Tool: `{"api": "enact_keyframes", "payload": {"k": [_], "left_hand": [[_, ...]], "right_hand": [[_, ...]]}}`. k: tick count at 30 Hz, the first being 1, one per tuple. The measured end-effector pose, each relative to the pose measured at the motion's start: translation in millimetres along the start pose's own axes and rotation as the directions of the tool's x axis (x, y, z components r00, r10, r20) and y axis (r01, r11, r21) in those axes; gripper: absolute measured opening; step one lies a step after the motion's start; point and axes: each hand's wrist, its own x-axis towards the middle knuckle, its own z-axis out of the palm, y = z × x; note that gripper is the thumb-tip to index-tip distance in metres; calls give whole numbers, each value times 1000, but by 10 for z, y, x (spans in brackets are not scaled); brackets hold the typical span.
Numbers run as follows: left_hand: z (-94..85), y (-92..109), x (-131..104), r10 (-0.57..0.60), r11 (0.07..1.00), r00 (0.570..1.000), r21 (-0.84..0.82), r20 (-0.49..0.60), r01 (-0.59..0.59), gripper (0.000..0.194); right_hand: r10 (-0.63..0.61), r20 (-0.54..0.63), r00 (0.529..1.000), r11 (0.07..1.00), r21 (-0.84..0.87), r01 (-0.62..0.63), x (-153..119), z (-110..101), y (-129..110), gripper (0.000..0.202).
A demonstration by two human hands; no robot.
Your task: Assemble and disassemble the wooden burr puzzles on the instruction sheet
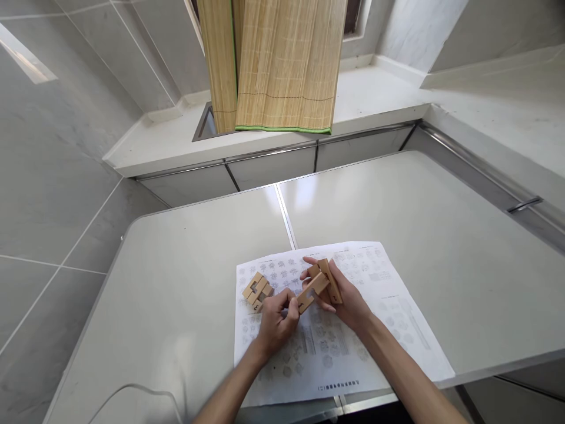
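My left hand [279,321] pinches the near end of a notched wooden puzzle piece [312,292] with a dark mark on it. The far end of that piece lies against other wooden puzzle pieces [334,282], which my right hand [348,297] grips, its fingers wrapped behind them. One of these bears a number that looks like 2. Left of my left hand, several more notched wooden puzzle pieces [252,287] lie together on the printed sheet [410,347], one marked 3. Both hands are above the sheet, which shows small diagrams of assembled shapes.
The sheet lies on a pale folding table [194,253] with a metal seam [286,215]. A thin cable [145,387] runs at the lower left. Behind stands a white counter [375,88] with a bamboo mat [286,70] hanging over its edge.
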Motion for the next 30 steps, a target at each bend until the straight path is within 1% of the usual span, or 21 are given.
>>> {"api": "enact_keyframes", "payload": {"k": [5,11,14,19,23,30], "left_hand": [[-7,-32,-2,-60,993,997,-97,54,65,41],[-26,-63,3,-82,982,986,-158,144,105,42],[-35,-70,-2,-81,983,983,-149,165,106,42],[-26,-55,-17,-82,990,988,-101,131,95,39],[-5,-19,-17,-73,995,990,-62,120,81,37],[13,39,11,-76,996,985,-29,158,81,41]], "right_hand": [[1,28,1000,997,-75,1,-24,-14,3,60],[76,70,995,985,-163,-64,-41,-69,-28,62],[121,78,990,977,-187,-105,-58,-78,-66,61],[158,70,985,971,-192,-142,-78,-82,-107,60],[146,57,988,976,-173,-134,-83,-92,-103,59],[129,63,990,981,-151,-118,-74,-160,-58,60]]}}
